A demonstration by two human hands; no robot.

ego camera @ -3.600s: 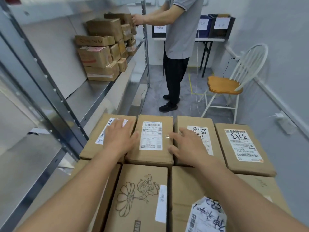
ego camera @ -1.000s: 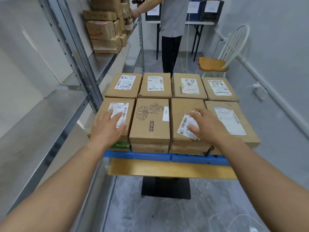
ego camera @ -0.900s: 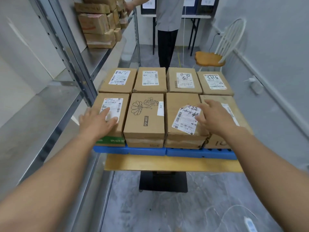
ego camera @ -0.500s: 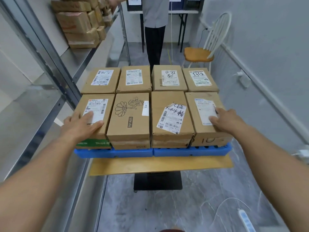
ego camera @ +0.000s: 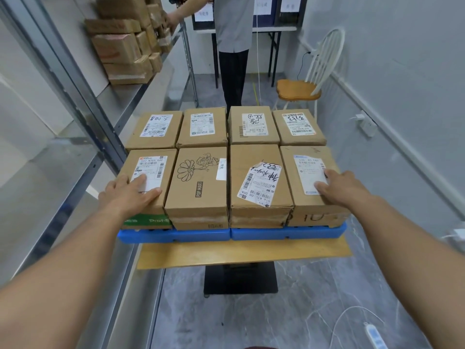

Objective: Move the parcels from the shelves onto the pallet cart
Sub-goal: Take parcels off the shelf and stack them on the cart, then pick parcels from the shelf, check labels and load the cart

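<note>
Head view: left hand [ego camera: 128, 195] and right hand [ego camera: 344, 188], fingers straight, flat on outer parcels [ego camera: 305, 212]; person [ego camera: 234, 34] and chair [ego camera: 299, 90] beyond cart [ego camera: 176, 235].

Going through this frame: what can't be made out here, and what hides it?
Head view: the other person above the chest, cut by the top edge.
Head view: shelf parcels, print blurred.
Head view: near-left parcel, label's lower part under the left hand.
Head view: near-right parcel, label's lower right under the right hand.
Head view: front faces of the far-row parcels, behind the near row.
</note>
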